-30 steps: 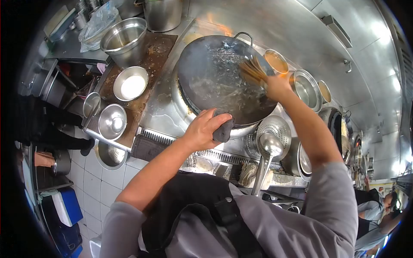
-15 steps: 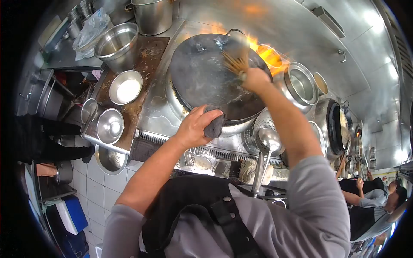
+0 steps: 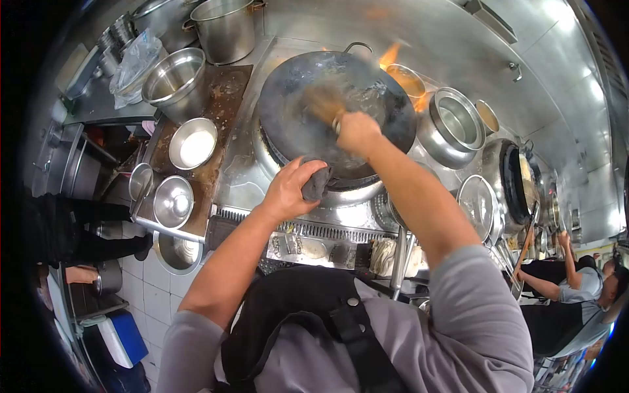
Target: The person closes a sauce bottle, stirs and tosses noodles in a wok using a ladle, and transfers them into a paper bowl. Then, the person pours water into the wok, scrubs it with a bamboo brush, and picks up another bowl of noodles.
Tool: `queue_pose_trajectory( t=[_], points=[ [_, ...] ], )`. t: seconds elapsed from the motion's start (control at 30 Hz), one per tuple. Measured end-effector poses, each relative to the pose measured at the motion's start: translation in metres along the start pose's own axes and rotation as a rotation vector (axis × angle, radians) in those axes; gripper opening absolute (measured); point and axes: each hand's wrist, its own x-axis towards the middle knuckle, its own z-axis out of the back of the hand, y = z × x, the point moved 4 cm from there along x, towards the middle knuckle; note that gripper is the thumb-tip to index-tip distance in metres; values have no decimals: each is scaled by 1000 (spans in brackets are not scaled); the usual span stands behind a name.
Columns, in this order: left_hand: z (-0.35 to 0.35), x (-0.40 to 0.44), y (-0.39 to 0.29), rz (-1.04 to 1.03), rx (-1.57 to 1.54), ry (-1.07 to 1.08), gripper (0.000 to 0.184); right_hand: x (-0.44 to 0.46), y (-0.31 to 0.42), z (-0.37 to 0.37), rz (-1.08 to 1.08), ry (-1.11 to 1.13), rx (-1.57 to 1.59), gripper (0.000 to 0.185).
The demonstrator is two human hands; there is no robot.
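A large dark wok (image 3: 288, 92) sits on the burner in front of me, with some liquid and steam in it. My right hand (image 3: 359, 133) is closed round a bamboo wok brush (image 3: 325, 105), whose bristles are smeared by motion over the wok's inside. At the wok's near rim, my left hand (image 3: 288, 190) is wrapped round a folded dark cloth (image 3: 317, 183). The cloth covers the part of the rim behind it, so whether a handle is under it cannot be seen. On the wok's far side a loop handle (image 3: 358, 46) sticks up.
Flames (image 3: 390, 56) rise behind the wok at the right. Nested metal pots (image 3: 452, 128) stand to its right, with a wire strainer (image 3: 476, 206) nearer me. Metal bowls (image 3: 173, 202) line the left counter. Two other people (image 3: 570, 301) work at far right; dark-clad legs (image 3: 98, 229) show at left.
My right hand has swept the brush leftward and a little toward me across the wok. The flames behind the wok have shrunk, and the view has shifted slightly.
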Motion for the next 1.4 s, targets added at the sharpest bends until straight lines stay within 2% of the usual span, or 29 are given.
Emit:
queue_pose_trajectory(
  t=[0.1,0.17,0.23,0.3,0.37,0.47,0.5,0.57,0.67,0.77,0.83,0.97,1.03,1.07,1.1,1.17,1.2,1.27,1.4],
  points=[
    [2,8,1,-22,-21,16,74,-66,10,21,115,41,17,32],
    [2,6,-2,-51,72,-16,72,-59,-7,45,59,176,-170,20],
    [3,7,-5,-56,55,-29,73,8,-40,23,-16,64,-111,26],
    [3,5,-6,-37,30,-29,73,18,-13,31,-38,20,-57,27],
    [2,3,-7,-35,26,-19,73,5,9,4,9,-97,-27,27],
    [1,5,-6,-40,23,1,73,-73,7,13,91,12,55,25],
    [1,6,-4,-31,34,0,73,-76,-13,20,88,11,50,25],
    [0,8,-10,-46,47,-32,72,-69,-53,28,23,157,-91,24],
    [-3,5,-10,-71,82,-62,70,13,-79,16,-121,16,-61,33],
    [1,6,-12,-29,62,-45,71,18,-27,-12,-77,-122,-50,38],
    [1,7,-12,12,14,-6,72,-40,2,8,-1,19,50,36],
    [0,10,-11,-20,2,-48,71,-87,-46,31,4,195,-46,33],
    [-2,10,-12,-40,18,-55,70,-40,-80,19,-131,94,-86,29],
    [-2,10,-13,-58,41,-60,70,-24,-73,30,-161,42,-44,29],
    [-3,8,-14,-76,63,-61,71,-13,-61,21,-156,46,-41,29],
    [-1,9,-14,-22,62,-46,72,6,-40,7,-106,-104,31,30],
    [-3,5,-15,28,52,-16,73,-12,-31,8,-109,-94,37,30],
    [-3,5,-18,-2,47,-27,74,-57,-3,22,43,103,-44,33],
    [-2,8,-20,-54,39,-63,78,-45,-49,20,-56,151,-84,28]
  ],
)
